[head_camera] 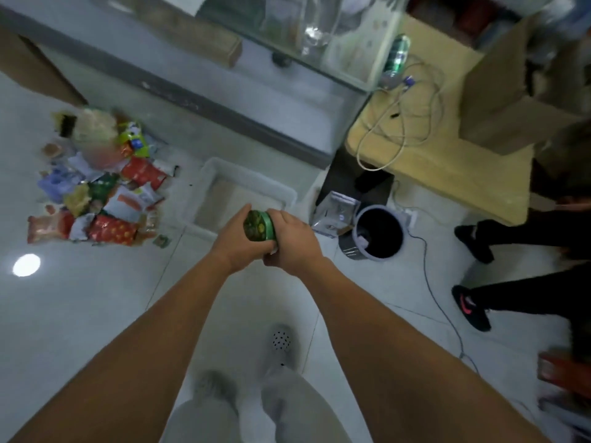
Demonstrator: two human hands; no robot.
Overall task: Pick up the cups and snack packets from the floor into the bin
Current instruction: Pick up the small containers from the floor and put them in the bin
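At frame centre, my left hand (238, 243) and right hand (291, 242) both gripped a green cup (259, 226) between them, fingers curled round it, just below the white bin (289, 195). Packets (102, 199) lay heaped on the floor at the left.

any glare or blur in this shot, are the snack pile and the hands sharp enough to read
Head view: round glare spot on the floor, left; snack pile smeared by blur, labels unreadable; left hand, right hand and the green item they hold are fairly sharp; the wide lens bends straight edges, and the top right corner is blurred.
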